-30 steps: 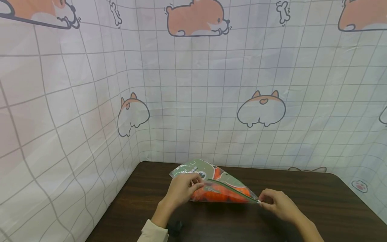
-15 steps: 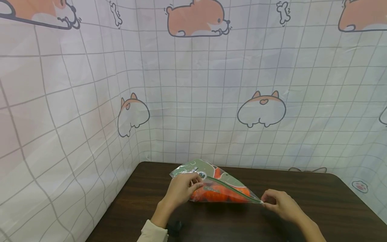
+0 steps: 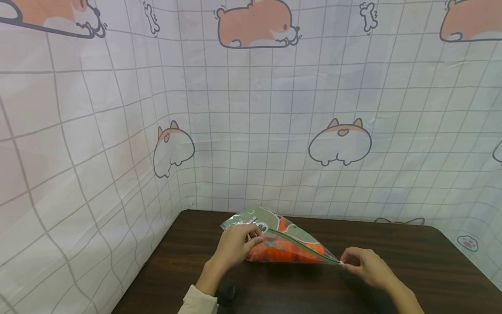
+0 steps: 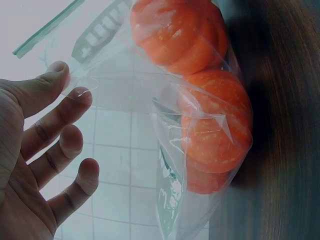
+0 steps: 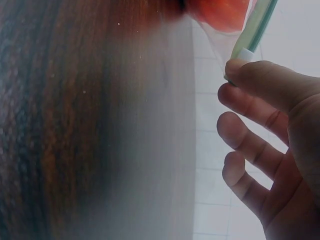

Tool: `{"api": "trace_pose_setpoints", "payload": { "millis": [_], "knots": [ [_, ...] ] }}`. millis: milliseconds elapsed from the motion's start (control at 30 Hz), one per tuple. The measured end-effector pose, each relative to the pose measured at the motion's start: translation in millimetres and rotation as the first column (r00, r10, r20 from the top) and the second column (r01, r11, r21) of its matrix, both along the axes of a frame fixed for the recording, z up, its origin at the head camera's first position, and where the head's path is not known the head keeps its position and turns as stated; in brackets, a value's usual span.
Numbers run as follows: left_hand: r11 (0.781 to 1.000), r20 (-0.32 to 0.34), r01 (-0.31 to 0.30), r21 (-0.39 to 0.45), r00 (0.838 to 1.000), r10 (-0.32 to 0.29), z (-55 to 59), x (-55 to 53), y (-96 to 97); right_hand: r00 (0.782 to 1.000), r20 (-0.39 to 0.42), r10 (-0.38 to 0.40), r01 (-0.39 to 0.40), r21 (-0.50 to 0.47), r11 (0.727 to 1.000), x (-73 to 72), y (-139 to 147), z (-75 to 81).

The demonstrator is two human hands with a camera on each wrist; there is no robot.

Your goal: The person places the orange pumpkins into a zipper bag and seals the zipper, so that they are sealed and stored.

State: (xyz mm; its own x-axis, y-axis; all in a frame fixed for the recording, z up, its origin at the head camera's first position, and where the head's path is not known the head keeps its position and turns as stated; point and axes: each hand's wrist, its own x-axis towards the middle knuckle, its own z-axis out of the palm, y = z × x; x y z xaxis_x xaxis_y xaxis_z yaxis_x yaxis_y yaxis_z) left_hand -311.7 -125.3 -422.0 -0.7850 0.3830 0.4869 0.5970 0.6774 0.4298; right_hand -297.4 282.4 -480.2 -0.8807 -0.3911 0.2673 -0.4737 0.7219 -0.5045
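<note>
A clear zip bag (image 3: 255,216) with a green printed panel lies on the table, holding several orange, ribbed, pumpkin-like pieces (image 4: 217,125). My left hand (image 3: 234,246) pinches the bag's film between thumb and index finger, while its other fingers stay apart from the plastic. At the opposite end, my right hand (image 3: 366,267) pinches the bag's corner by the white slider (image 5: 245,54). The green zip strip (image 3: 296,242) runs slanting down to that corner, pulled straight. In the right wrist view, the remaining fingers (image 5: 234,129) are loosely bent and hold nothing.
Dark wood tabletop (image 3: 180,244) extends around the bag. Near my left wrist sits a small dark object (image 3: 227,294), too dim to identify. A thin cord (image 3: 404,221) lies at the table's back edge. Behind hangs a grid-patterned curtain (image 3: 251,174) with cartoon dogs.
My right hand has shifted slightly to the right, drawing the zip's end and bag corner with it. The left hand keeps its place on the bag.
</note>
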Motion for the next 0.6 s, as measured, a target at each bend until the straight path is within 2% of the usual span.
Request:
{"api": "trace_pose_setpoints", "payload": {
  "millis": [367,600],
  "knots": [
    [1.0,-0.014,0.009,-0.012,1.0,-0.009,-0.2,-0.1,1.0,1.0,0.009,-0.029,0.029,0.013,0.999,1.0,-0.3,1.1],
    [0.999,-0.021,0.032,-0.018,0.999,-0.032,0.2,1.6,3.3,0.995,0.028,-0.091,0.09,0.047,0.995,3.0,-1.2,1.8]
  ]
}}
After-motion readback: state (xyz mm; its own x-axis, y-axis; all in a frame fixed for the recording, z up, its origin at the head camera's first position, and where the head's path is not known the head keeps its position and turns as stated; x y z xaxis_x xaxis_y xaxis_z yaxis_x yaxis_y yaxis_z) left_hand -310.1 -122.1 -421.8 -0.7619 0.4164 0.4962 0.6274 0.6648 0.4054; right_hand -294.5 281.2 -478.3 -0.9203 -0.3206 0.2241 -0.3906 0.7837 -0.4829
